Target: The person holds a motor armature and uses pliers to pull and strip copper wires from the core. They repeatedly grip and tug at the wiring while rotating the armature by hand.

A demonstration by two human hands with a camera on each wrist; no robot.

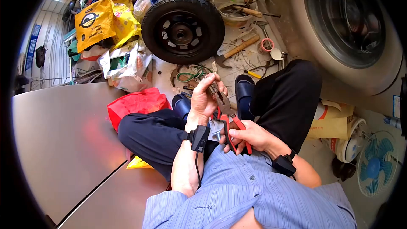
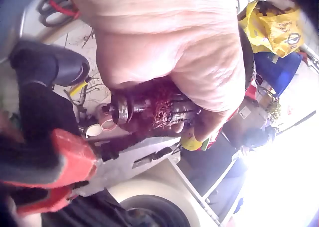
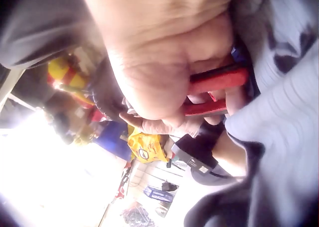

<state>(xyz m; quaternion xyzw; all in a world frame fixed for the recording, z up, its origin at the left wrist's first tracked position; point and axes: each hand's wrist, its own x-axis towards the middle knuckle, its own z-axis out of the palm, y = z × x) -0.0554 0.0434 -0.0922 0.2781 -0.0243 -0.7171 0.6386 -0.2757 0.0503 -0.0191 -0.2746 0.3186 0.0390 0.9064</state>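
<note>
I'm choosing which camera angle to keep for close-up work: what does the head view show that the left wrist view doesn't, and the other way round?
Only the head view: the blue fan at the side and the striped blue shirt.

Only the left wrist view: the reddish strands on the dark part that the left hand holds.

Both: the red-handled pliers, the yellow bag, a dark slipper and the washing machine.
</note>
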